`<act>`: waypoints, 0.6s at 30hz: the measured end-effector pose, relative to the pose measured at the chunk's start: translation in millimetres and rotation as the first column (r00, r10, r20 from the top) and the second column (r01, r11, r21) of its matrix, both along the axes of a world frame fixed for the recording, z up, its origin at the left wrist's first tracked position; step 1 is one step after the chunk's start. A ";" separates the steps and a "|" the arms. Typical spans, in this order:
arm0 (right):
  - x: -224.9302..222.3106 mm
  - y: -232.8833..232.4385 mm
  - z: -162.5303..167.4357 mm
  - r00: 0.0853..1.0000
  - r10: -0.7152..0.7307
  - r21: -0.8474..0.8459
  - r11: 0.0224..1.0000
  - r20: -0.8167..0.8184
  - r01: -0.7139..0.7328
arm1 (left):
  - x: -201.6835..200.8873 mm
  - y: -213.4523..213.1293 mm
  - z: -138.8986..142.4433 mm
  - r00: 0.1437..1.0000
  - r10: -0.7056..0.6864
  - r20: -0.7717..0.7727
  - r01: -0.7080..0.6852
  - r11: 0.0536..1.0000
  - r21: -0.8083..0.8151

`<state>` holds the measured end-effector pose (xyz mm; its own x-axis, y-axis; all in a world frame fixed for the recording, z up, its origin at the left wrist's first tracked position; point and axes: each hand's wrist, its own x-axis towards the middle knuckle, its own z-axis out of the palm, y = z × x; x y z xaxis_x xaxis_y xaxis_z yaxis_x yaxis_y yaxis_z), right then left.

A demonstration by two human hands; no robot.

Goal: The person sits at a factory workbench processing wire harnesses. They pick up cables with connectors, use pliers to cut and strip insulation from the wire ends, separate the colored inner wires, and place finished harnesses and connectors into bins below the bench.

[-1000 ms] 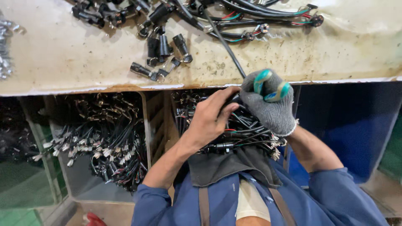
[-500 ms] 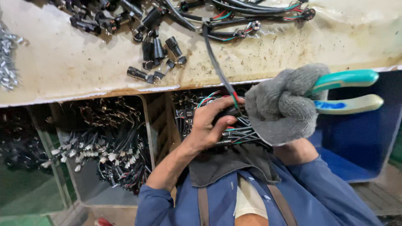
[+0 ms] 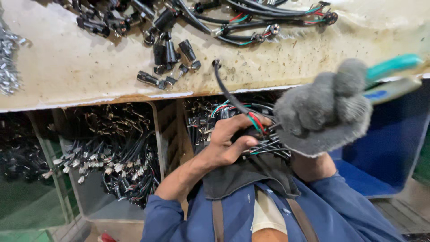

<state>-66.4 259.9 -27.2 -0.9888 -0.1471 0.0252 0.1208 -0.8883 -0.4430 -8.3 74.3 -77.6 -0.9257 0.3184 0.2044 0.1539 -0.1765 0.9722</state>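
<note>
My left hand (image 3: 228, 143) is bare and closed around a black cable (image 3: 224, 87) whose red and green wires show at my fingers. It rests on a bundle of wired cables (image 3: 268, 148) in my lap, below the bench edge. The cable curves up onto the workbench (image 3: 80, 76). My right hand (image 3: 322, 112), in a grey knitted glove, is raised just right of the left hand and grips pliers with teal handles (image 3: 394, 65). The plier jaws are hidden behind the glove.
Black cylindrical connectors (image 3: 168, 54) and wired harnesses (image 3: 268, 18) lie on the stained bench top. Small metal parts (image 3: 6, 62) sit at its left edge. Under the bench, a bin of black harnesses (image 3: 116, 157) stands left and a blue bin (image 3: 385, 148) right.
My gloved right hand has lifted and swung right, bringing the teal plier handles into view. My left hand has kept its grip on the cable.
</note>
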 end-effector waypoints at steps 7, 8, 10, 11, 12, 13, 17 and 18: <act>1.2 -3.5 2.8 1.000 0.013 0.002 1.000 0.002 -0.013 | 7.8 1.4 1.9 0.998 0.034 0.060 -0.031 0.999 -0.038; 1.0 -5.4 1.6 1.000 0.022 0.001 1.000 0.006 -0.022 | 7.8 2.2 3.4 0.997 0.050 0.060 -0.048 0.998 -0.049; -1.8 -6.3 -1.7 0.999 0.047 0.008 0.999 0.013 -0.048 | 1.7 4.1 8.5 0.998 0.060 -0.001 -0.060 0.997 -0.053; -4.4 -4.8 -4.1 0.998 0.064 0.036 0.997 0.016 -0.065 | -2.5 4.2 12.9 0.997 0.065 -0.034 -0.067 0.996 -0.056; -9.3 -2.9 -7.7 0.997 0.072 0.092 0.993 0.029 -0.074 | -6.8 3.0 18.6 0.991 -0.032 -0.126 -0.009 0.952 -0.307; -15.0 0.7 -11.2 0.998 0.062 0.220 0.973 0.034 -0.068 | -12.5 0.4 24.9 0.971 -0.149 -0.189 0.023 0.840 -0.542; -59.6 11.5 -26.4 0.923 0.169 0.882 0.393 -0.347 0.260 | -16.7 -23.8 60.1 0.908 -0.378 -0.182 -0.019 0.397 -0.918; -73.9 12.0 -28.7 0.840 0.303 0.892 0.192 -0.451 0.409 | -15.1 -32.2 66.9 0.915 -0.395 -0.085 0.084 0.392 -0.916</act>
<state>-140.2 271.9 -55.9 -0.8816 -0.3511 0.3156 -0.4202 0.2792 -0.8634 -23.4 42.1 -10.7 -0.7393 0.6601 -0.1330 0.5098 0.6778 0.5298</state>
